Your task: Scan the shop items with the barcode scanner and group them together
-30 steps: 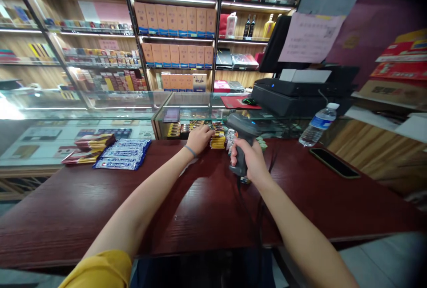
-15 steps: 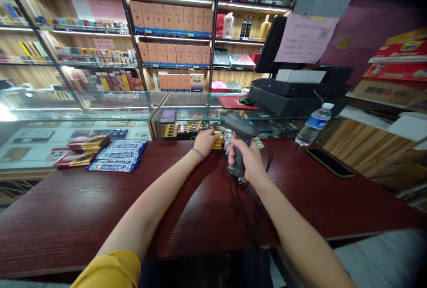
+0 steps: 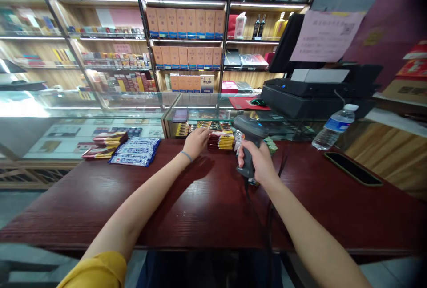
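Observation:
My right hand (image 3: pixel 262 161) is wrapped round the grip of a dark grey barcode scanner (image 3: pixel 248 145), its head tilted forward and its cable hanging toward the counter's front edge. At the left end of a row of small red-and-yellow packets (image 3: pixel 221 140) is my left hand (image 3: pixel 196 142), palm down with its fingers stretched forward. Whether its fingertips touch the packets I cannot tell. Small silvery items (image 3: pixel 238 139) and green-lidded ones (image 3: pixel 271 146) are partly hidden behind the scanner. Blue-and-white packets (image 3: pixel 136 151) lie to the left, beside a pile of red-and-yellow packets (image 3: pixel 106 143).
A glass display case (image 3: pixel 196 101) borders the dark red counter (image 3: pixel 187 208) at the back. To the right are a water bottle (image 3: pixel 335 127), a phone (image 3: pixel 352 168) and a black till (image 3: pixel 300 101) with a screen. Shelves of boxes (image 3: pixel 187 23) stand behind.
My left hand has drawn left off the packet row, exposing more of it. The scanner stays in my right hand. The whole view has swung a little to the left.

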The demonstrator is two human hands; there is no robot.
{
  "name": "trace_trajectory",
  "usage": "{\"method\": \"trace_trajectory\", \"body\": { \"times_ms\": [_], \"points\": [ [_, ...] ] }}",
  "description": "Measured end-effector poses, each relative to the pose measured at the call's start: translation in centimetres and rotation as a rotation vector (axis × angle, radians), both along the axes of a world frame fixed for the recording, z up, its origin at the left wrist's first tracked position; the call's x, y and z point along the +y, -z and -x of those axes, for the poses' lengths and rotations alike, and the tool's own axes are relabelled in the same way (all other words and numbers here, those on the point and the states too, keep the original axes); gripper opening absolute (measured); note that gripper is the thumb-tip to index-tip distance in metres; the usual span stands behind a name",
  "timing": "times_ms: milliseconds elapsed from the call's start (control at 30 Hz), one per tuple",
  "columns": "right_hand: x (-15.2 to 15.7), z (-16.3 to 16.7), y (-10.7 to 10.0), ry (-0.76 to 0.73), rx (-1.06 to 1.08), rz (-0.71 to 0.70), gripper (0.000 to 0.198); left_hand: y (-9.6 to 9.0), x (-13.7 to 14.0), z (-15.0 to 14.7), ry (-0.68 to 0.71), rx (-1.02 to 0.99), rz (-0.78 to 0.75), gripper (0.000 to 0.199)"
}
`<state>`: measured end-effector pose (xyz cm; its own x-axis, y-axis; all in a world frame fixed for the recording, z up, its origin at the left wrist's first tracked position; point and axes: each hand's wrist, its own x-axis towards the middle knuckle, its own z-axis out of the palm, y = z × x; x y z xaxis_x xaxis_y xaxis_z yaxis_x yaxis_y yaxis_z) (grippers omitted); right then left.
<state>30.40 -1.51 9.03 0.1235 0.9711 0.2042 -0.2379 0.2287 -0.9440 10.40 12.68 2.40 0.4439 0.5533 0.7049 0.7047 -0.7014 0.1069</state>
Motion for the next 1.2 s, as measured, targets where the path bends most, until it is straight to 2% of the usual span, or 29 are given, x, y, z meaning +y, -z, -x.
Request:
{"method": "trace_trajectory", "body": {
  "times_ms": [133, 367, 533, 667, 767, 867, 1067, 1200],
  "points": [
    [-0.2, 0.6, 0.4, -0.041, -0.046, 0.005, 0.024, -0.4, -0.9, 6.6, -0.108, -0.043, 0.027, 0.027],
    [-0.9, 1.6, 1.0, -0.127, -0.127, 0.047, 0.023, -0.6, -3.5, 19.6, -0.399, -0.104, 0.069, 0.025],
    [-0.8, 1.9, 1.6, -0.127, -0.185, 0.081, 0.026, 0.1, -5.3, 28.9, -0.594, -0.058, 0.137, 0.031],
    [-0.6, 1.9, 2.1, -0.113, -0.201, 0.089, 0.024, 1.2, -6.4, 34.5, -0.78, -0.013, 0.221, 0.038],
    [-0.4, 1.9, 2.4, -0.108, -0.216, 0.088, 0.024, 2.2, -6.7, 37.0, -0.821, 0.005, 0.272, 0.041],
    [-0.3, 2.0, 2.5, -0.1, -0.227, 0.107, 0.027, 3.2, -6.5, 38.2, -0.787, 0.041, 0.304, 0.05],
    [-0.1, 2.0, 2.7, -0.099, -0.249, 0.122, 0.027, 3.7, -6.0, 38.4, -0.682, 0.124, 0.391, 0.051],
    [-0.2, 2.0, 2.7, -0.091, -0.25, 0.102, 0.026, 3.3, -6.5, 38.0, -0.761, 0.15, 0.422, 0.044]
  ]
}}
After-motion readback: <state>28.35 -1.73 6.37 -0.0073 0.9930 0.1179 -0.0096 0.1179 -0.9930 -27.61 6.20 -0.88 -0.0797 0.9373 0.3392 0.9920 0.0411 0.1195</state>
